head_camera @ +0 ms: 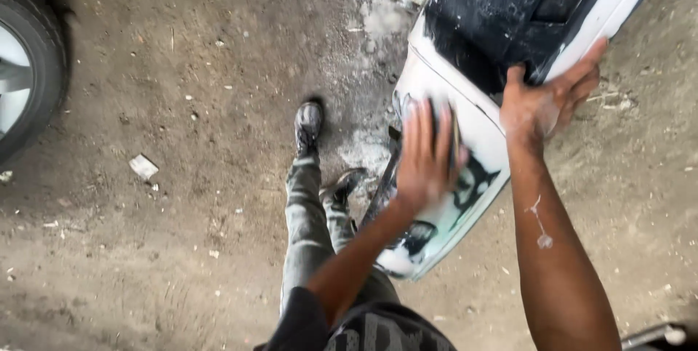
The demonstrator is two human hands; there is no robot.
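My left hand (424,156) lies flat, fingers spread, pressing a dark sanding pad (452,136) onto the white car bumper (476,122), whose long axis runs from lower centre to the frame's upper right, while my right hand (549,100) grips its upper edge, fingers curled over.

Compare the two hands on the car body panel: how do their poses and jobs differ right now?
The left hand lies flat on the white face of the body panel, fingers spread and motion-blurred, seemingly over a thin dark pad; the right hand looks sharp and grips the panel's upper edge. The left sits lower and nearer the body, the right higher with a straighter arm. Both touch the same panel.
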